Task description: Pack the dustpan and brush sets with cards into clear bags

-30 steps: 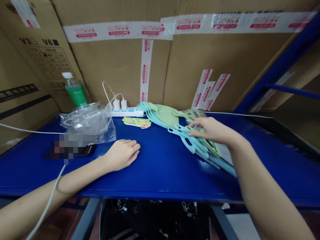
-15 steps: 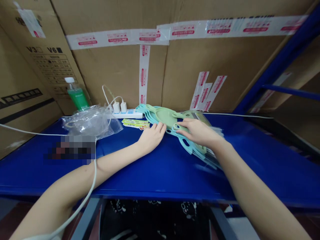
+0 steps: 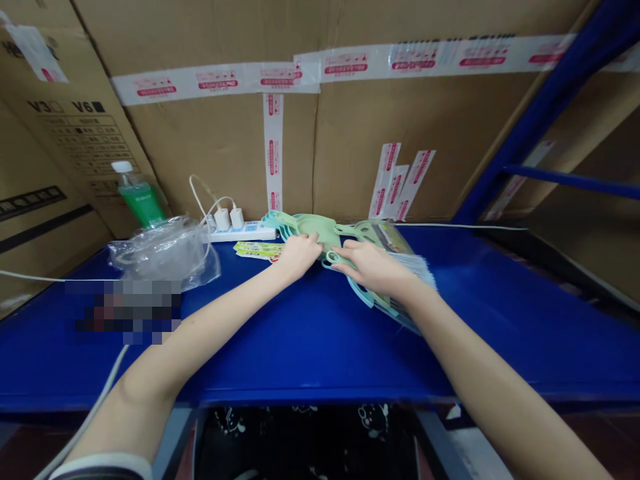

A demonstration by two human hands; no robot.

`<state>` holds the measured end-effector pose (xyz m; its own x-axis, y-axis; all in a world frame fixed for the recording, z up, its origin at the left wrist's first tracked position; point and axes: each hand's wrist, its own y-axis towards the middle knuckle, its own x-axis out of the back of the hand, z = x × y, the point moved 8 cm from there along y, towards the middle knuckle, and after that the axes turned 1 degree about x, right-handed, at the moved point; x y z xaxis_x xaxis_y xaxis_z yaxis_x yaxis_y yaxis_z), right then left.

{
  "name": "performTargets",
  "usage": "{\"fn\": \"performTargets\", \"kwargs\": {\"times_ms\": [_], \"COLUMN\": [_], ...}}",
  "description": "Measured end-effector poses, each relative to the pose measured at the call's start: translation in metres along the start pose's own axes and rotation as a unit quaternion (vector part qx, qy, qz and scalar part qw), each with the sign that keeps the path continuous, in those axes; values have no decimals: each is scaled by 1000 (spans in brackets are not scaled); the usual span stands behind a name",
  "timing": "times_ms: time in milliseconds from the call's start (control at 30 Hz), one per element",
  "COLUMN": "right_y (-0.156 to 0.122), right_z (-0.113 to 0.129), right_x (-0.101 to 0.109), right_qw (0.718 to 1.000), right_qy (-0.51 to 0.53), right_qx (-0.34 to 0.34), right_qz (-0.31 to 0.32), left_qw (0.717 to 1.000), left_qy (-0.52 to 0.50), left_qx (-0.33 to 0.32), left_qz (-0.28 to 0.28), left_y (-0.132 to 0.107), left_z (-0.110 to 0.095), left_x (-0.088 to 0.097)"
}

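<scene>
A layered pile of light-green and light-blue plastic dustpans (image 3: 316,227) lies at the back middle of the blue table. To its right are green and blue hand brushes (image 3: 361,231) with pale bristles fanning out on the right side. My left hand (image 3: 301,255) has its fingers curled over the near edge of the dustpans. My right hand (image 3: 373,265) closes around a green handle with a ring end, which looks like a brush's; its palm hides much of the brushes. Both hands are close together, a handle's ring showing between them.
Yellow-green printed packets (image 3: 257,249) lie left of the dustpans, before a white power strip (image 3: 245,231) with chargers. Clear plastic bags (image 3: 167,252), a green bottle (image 3: 141,200) and a blurred-out patch are farther left. Cardboard boxes (image 3: 210,140) stand behind; a blue frame (image 3: 520,113) rises at right.
The camera view has shifted slightly. My left hand has moved farther over the dustpans' edge, nearer the right hand. My right hand stays on the green handle.
</scene>
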<state>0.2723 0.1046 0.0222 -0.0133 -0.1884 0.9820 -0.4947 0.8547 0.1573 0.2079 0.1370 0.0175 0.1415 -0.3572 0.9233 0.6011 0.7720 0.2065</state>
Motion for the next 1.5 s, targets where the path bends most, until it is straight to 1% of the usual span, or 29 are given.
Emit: {"fn": "performTargets", "kwargs": {"times_ms": [167,267,367,433,533,600,700,767,900,1033,1100,1167,1233,1367,1433,1500], "right_y": [0,0,0,0,0,-1,-3,-4,-4,-1,1,4,8,21,28,34], "right_z": [0,0,0,1,5,13,26,33,45,58,69,80,91,108,116,122], "right_x": [-1,1,2,2,2,3,4,5,6,4,3,3,6,7,3,-3], "right_qw": [1000,999,997,996,996,995,994,992,988,984,981,977,976,979,981,982], "right_qy": [9,16,25,29,39,51,62,66,65,39,33,33,37,57,66,74], "right_qx": [9,24,40,44,46,55,76,88,117,151,171,186,190,171,163,160], "right_qz": [-13,-38,-62,-66,-63,-59,-52,-54,-71,-82,-88,-95,-102,-95,-81,-70], "left_qw": [1000,999,999,998,992,988,983,979,960,952,949,949,949,939,931,925], "left_qy": [6,14,24,33,77,91,97,104,127,101,77,61,48,16,-5,-28], "left_qx": [-18,-26,-33,-40,-75,-95,-107,-122,-195,-247,-275,-287,-290,-306,-315,-321], "left_qz": [-3,-16,-26,-29,-58,-80,-116,-129,-155,-149,-136,-119,-116,-158,-186,-201], "left_y": [2,-4,-18,-31,-55,-73,-98,-111,-133,-144,-150,-154,-157,-165,-168,-170], "left_z": [4,9,13,14,10,9,13,16,10,-1,-8,-13,-17,-24,-26,-22], "left_x": [9,14,17,18,18,16,13,10,9,10,9,8,7,14,20,26]}}
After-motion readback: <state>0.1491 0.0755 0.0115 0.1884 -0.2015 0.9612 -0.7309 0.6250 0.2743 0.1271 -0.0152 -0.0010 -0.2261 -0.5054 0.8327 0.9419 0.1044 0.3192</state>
